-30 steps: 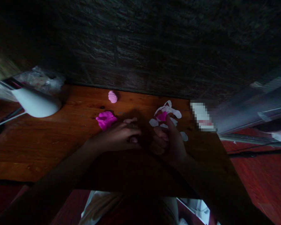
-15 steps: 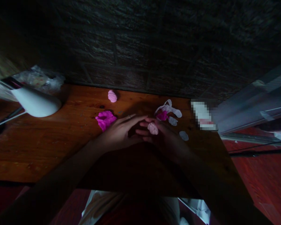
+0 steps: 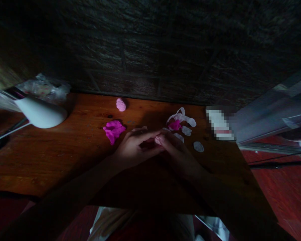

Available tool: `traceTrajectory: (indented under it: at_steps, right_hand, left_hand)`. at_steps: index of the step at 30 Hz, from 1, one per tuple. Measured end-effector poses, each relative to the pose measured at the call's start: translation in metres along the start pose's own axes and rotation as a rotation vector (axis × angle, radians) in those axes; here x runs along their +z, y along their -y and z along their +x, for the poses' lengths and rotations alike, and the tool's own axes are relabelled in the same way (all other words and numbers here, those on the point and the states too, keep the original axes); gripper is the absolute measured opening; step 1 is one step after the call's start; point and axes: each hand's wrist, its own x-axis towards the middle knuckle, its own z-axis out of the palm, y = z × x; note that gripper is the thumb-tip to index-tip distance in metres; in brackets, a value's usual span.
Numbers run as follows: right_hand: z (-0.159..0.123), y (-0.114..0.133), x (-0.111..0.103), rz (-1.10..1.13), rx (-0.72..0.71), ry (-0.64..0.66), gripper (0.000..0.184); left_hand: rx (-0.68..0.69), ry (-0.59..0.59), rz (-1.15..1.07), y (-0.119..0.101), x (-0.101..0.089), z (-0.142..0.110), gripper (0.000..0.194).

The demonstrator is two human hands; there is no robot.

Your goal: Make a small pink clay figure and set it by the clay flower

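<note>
A small pale pink lump (image 3: 159, 139), which looks like soft modelling clay, is pinched between the fingertips of both hands above the table. My left hand (image 3: 131, 147) is closed around it from the left, its thumb and forefinger reaching towards the other hand. From the right, my right hand (image 3: 179, 152) presses thumb and fingers on the same lump. Part of the lump is hidden by the fingers. Left of the hands lies a bright magenta clay piece (image 3: 113, 131), flattened and ragged. A pale strip (image 3: 140, 128) shows just behind the left hand.
Further back sits a pink clay lump (image 3: 120, 104). At right lie thin pale strips (image 3: 189, 121), a small magenta piece (image 3: 175, 125) and a pale flat disc (image 3: 198, 146). A white lamp-like object (image 3: 43, 112) stands left; a pixelated white box (image 3: 220, 125) lies right.
Both hands have drawn together, and their fingers now cover most of the pale pink lump that sat exposed on the right hand's fingers. The view has shifted slightly.
</note>
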Motion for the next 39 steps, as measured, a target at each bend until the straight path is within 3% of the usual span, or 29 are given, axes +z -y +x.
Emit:
traceTrajectory:
  at_steps: [4, 8, 11, 14, 18, 22, 23, 26, 27, 28, 31, 32, 33, 35, 39]
  right_hand:
    - [-0.001, 0.009, -0.005, -0.123, -0.018, 0.132, 0.032]
    - [-0.001, 0.011, -0.008, -0.219, -0.023, 0.15, 0.035]
    - [-0.001, 0.009, -0.008, -0.168, 0.065, 0.231, 0.045]
    - [-0.001, 0.009, -0.004, -0.174, 0.077, 0.281, 0.052]
    - [0.0, 0.011, 0.001, -0.262, -0.118, 0.097, 0.04]
    - [-0.001, 0.012, 0.002, -0.221, -0.139, -0.04, 0.047]
    - [0.0, 0.012, 0.003, -0.201, -0.146, -0.047, 0.05]
    - [0.003, 0.017, 0.003, -0.067, -0.205, -0.015, 0.051]
    - [0.005, 0.019, 0.002, -0.018, -0.22, -0.014, 0.049]
    - [0.006, 0.023, 0.001, 0.028, -0.245, -0.045, 0.047]
    - [0.008, 0.031, -0.003, 0.058, -0.25, -0.131, 0.052]
    - [0.008, 0.033, -0.005, 0.055, -0.236, -0.15, 0.058]
    - [0.008, 0.034, -0.006, 0.063, -0.222, -0.168, 0.064]
    - [0.007, 0.035, -0.006, 0.116, -0.188, -0.171, 0.072]
    - [0.008, 0.038, -0.007, 0.276, -0.028, -0.073, 0.081]
  left_hand:
    - [0.062, 0.109, -0.101, -0.006, 0.0, 0.002, 0.019]
    - [-0.032, 0.244, -0.267, -0.005, -0.004, 0.007, 0.025]
    - [-0.076, 0.374, -0.276, 0.001, -0.016, 0.011, 0.023]
    - [-0.082, 0.394, -0.314, 0.002, -0.025, 0.016, 0.016]
    - [-0.2, 0.366, -0.334, -0.019, -0.018, 0.023, 0.015]
    - [-0.274, 0.279, -0.344, -0.046, -0.009, 0.039, 0.019]
    - [-0.282, 0.304, -0.369, -0.049, -0.012, 0.047, 0.021]
    - [-0.295, 0.663, -0.508, -0.044, -0.032, 0.078, 0.024]
    - [-0.281, 0.689, -0.493, -0.039, -0.042, 0.09, 0.025]
    - [-0.296, 0.55, -0.445, -0.034, -0.052, 0.103, 0.027]
    - [-0.313, -0.045, -0.415, -0.022, -0.066, 0.137, 0.035]
    - [-0.302, -0.119, -0.397, -0.02, -0.065, 0.145, 0.035]
    - [-0.283, -0.161, -0.388, -0.02, -0.06, 0.149, 0.037]
    - [-0.204, -0.135, -0.325, -0.023, -0.045, 0.149, 0.04]
    - [0.025, -0.048, -0.026, -0.02, -0.023, 0.11, 0.041]
